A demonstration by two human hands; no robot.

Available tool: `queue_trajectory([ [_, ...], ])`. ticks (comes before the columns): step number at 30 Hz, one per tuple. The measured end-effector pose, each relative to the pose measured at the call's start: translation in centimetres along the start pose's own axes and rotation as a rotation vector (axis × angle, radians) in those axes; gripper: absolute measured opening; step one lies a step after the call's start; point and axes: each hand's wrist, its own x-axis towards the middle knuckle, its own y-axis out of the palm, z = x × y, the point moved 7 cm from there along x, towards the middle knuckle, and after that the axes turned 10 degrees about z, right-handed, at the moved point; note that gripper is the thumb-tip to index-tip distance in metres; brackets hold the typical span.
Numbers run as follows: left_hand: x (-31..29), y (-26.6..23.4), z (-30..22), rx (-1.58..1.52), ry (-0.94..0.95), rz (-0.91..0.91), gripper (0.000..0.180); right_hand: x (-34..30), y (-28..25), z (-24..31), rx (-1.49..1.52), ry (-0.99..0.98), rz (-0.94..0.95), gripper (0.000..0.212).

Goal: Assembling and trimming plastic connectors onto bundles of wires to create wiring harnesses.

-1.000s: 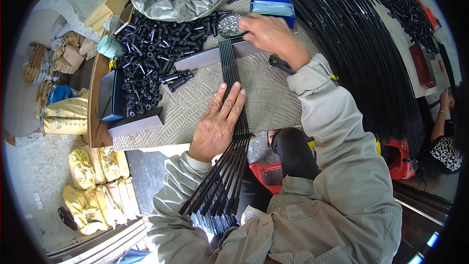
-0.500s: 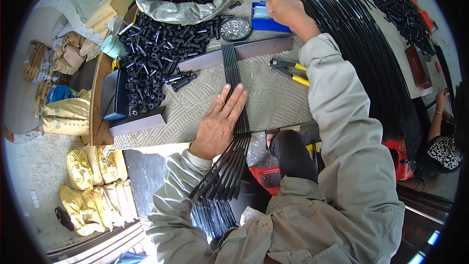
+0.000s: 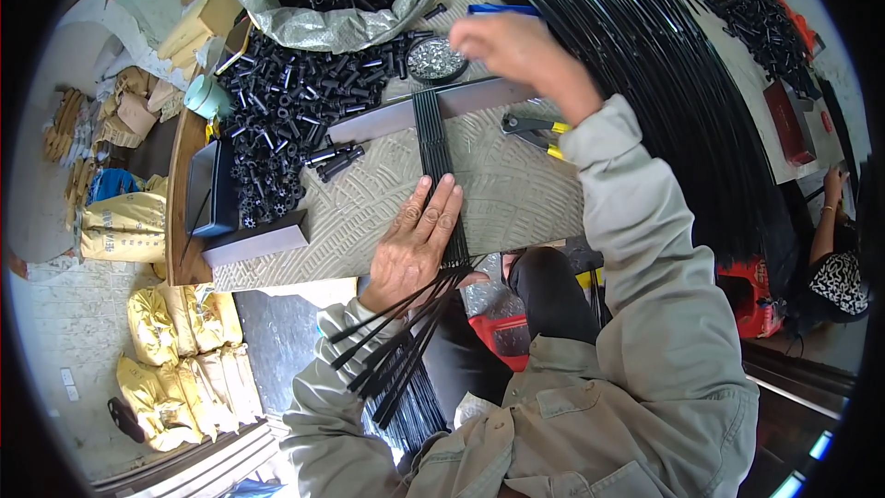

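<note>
A row of thin black rods [image 3: 430, 134] lies side by side across the work surface, over a grey metal bar [image 3: 369, 122]. My left hand [image 3: 410, 244] rests on them near the front edge, fingers stretched on top and thumb showing below. Past the edge, the rods' near ends fan out over my left forearm. My right hand [image 3: 521, 51] is in the air, partly covering a blue box [image 3: 502, 10]. Its blurred fingers are drawn together beside a round dish of small shiny pieces [image 3: 435, 59]; anything between them is too small to make out.
Yellow-handled pliers [image 3: 535, 132] lie to the right. Left are many black tubular parts [image 3: 304, 92], below an open sack [image 3: 341, 35] of similar pieces. A large pile of long black rods [image 3: 645, 65] covers the right side. Another person's arm [image 3: 827, 212] shows far right.
My right hand has come away from the blue box and moved left toward the round dish. My left hand shifted slightly nearer, its thumb now showing, and the rods' near ends swung left.
</note>
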Motion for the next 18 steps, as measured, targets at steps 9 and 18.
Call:
queue_trajectory([
  [9,0.2,-0.3,-0.1,0.003,-0.001,0.017,0.09,-1.5,2.9,1.1,0.091,-0.171,0.036,0.013],
  [18,0.4,-0.1,0.1,0.003,-0.01,0.02,0.09,-1.3,3.0,1.9,0.084,-0.206,-0.013,0.015],
])
